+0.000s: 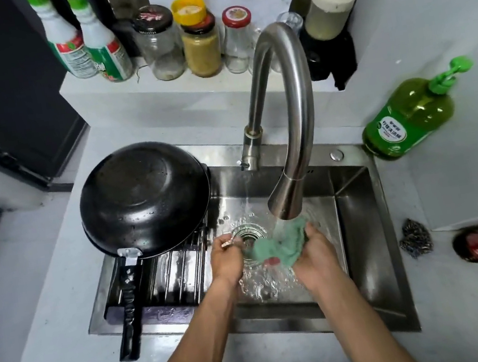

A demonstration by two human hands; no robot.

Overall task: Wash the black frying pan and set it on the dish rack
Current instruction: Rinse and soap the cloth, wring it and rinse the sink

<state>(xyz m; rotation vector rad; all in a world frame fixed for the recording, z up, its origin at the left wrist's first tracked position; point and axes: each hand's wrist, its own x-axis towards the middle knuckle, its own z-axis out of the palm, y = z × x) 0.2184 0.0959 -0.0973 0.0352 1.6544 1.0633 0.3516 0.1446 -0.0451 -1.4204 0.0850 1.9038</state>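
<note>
Both hands, the left hand [226,260] and the right hand [315,254], are gripping the green dishcloth [275,246] under the tap, while the black frying pan [144,199] is lying upturned on the dish rack [168,279] nearer the left, handle towards the person.

Black frying pan [144,196], round and deep-walled, inverted so that its wet, droplet-flecked base faces upward. It rests tilted on the dish rack [168,278], a dark ribbed rack spanning the left part of the sink [362,224]. A metal bracket joins the rim to a long black handle, which extends over the sink's front edge.
</note>
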